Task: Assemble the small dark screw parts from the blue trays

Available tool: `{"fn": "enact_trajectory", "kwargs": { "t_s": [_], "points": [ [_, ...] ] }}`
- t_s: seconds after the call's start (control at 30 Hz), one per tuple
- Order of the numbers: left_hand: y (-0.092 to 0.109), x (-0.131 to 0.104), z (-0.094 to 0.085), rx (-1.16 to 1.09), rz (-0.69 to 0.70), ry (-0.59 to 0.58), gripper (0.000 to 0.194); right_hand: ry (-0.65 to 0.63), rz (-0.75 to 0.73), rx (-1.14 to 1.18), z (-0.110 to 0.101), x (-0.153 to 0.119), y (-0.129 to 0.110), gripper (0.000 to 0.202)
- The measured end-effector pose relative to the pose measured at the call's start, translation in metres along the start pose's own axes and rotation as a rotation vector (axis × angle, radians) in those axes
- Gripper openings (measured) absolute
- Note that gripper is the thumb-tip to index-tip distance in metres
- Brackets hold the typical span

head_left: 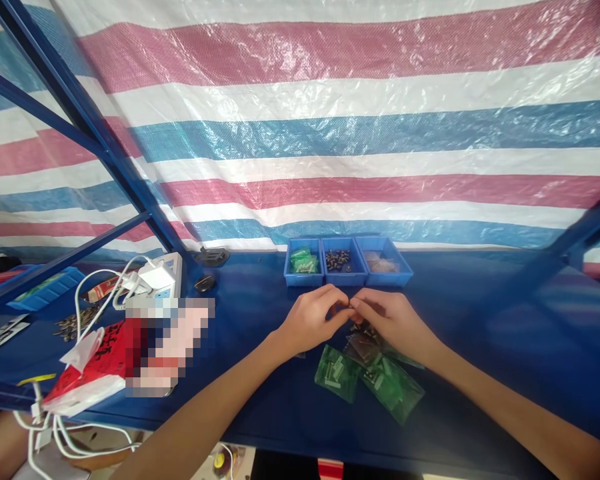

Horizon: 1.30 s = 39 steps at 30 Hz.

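Observation:
My left hand (pixel 315 317) and my right hand (pixel 387 317) meet over the blue table, fingertips pinched together around something too small to make out. Just under my right hand lie small dark metal parts and a clear plastic bag (pixel 364 349). Nearer to me are a green bag (pixel 337 373) holding pale pins and a second green bag (pixel 393 390) beside it. Beyond my hands stand three blue bins: the left bin (pixel 304 281) contains green bags, the middle bin (pixel 346 280) small dark metal parts, the right bin (pixel 390 279) clear bags.
At the left are a white power strip (pixel 176 270) with chargers and cables, a red bag (pixel 105 360), and a pile of metal parts (pixel 75 323). A dark round object (pixel 205 283) sits near the blue frame post (pixel 125 180). A striped sheet (pixel 370 153) hangs behind the table.

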<state>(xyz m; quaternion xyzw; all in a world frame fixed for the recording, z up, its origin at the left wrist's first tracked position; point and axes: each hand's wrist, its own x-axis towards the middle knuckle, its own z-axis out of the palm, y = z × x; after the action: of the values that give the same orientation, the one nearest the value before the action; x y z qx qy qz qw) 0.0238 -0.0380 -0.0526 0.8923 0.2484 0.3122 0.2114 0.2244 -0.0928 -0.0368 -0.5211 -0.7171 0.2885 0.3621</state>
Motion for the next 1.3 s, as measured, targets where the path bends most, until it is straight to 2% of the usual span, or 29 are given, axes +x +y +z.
{"fn": "enact_trajectory", "kwargs": {
  "t_s": [0.2, 0.47, 0.53, 0.63, 0.73, 0.83, 0.97, 1.03, 1.1, 1.13, 1.2, 1.23, 1.27, 1.3],
  "points": [
    [0.001, 0.000, -0.005, 0.036, 0.002, -0.023, 0.017, -0.032, -0.045, -0.117, -0.001, 0.002, 0.003, 0.025],
    [-0.001, 0.000, -0.005, 0.096, 0.000, -0.048, 0.024, -0.010, -0.220, -0.255, 0.004, -0.002, 0.008, 0.019],
    [-0.003, 0.001, -0.007, 0.110, -0.016, -0.028, 0.022, 0.017, -0.275, -0.320, 0.003, -0.003, 0.009, 0.017],
    [-0.004, 0.002, -0.012, 0.088, -0.020, -0.015, 0.017, 0.138, -0.353, -0.433, -0.003, 0.002, 0.014, 0.016],
    [-0.004, 0.001, -0.013, 0.091, 0.016, -0.041, 0.015, 0.293, -0.374, -0.545, -0.009, 0.018, 0.024, 0.020],
    [-0.004, -0.001, -0.007, 0.145, 0.066, -0.074, 0.016, 0.402, -0.327, -0.684, -0.012, 0.035, 0.036, 0.025],
    [-0.004, -0.002, -0.003, 0.238, 0.123, -0.042, 0.019, 0.320, -0.252, -0.827, -0.011, 0.031, 0.041, 0.051],
    [-0.005, 0.000, -0.013, 0.278, 0.122, 0.063, 0.022, 0.278, -0.276, -0.837, -0.010, 0.019, 0.036, 0.052],
    [-0.008, 0.001, -0.033, 0.299, 0.077, 0.231, 0.026, 0.279, -0.312, -0.799, -0.011, 0.009, 0.028, 0.045],
    [-0.011, 0.001, -0.047, 0.314, 0.033, 0.329, 0.027, 0.280, -0.332, -0.768, -0.012, 0.006, 0.024, 0.041],
    [-0.023, 0.000, -0.076, 0.401, -0.172, 0.490, 0.026, 0.278, -0.361, -0.693, -0.013, 0.003, 0.018, 0.037],
    [-0.032, -0.001, -0.090, 0.473, -0.296, 0.497, 0.023, 0.276, -0.368, -0.658, -0.014, 0.003, 0.016, 0.035],
    [-0.043, -0.002, -0.103, 0.549, -0.427, 0.455, 0.020, 0.277, -0.368, -0.630, -0.015, 0.003, 0.016, 0.033],
    [-0.056, -0.003, -0.113, 0.603, -0.554, 0.366, 0.019, 0.279, -0.365, -0.609, -0.015, 0.004, 0.016, 0.031]
  ]
}}
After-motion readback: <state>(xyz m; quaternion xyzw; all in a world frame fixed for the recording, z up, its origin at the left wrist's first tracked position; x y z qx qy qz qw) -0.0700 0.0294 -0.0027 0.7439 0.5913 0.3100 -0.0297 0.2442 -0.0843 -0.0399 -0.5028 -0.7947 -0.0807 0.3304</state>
